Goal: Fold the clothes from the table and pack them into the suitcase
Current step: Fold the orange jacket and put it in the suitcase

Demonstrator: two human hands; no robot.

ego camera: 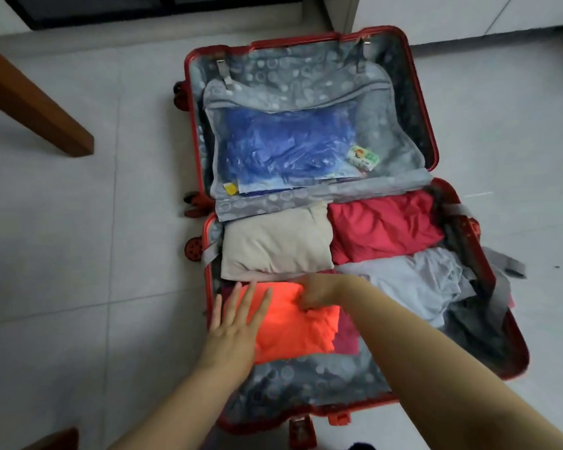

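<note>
A red suitcase (433, 147) lies open on the floor. Its near half holds a folded beige garment (273, 241), a folded red garment (384, 228), a rumpled light grey garment (416, 284) and a bright orange folded garment (293, 329). My left hand (234, 323) lies flat with straight fingers on the orange garment's left edge. My right hand (319, 290) has curled fingers that pinch the orange fabric near its top right. A pink piece (346, 336) shows under the orange one.
The lid half holds a zipped grey pouch with a blue plastic bag (286, 147) inside. A wooden table leg (36, 105) slants at the left. Grey straps (507, 264) hang over the suitcase's right rim. Pale floor tiles surround the case.
</note>
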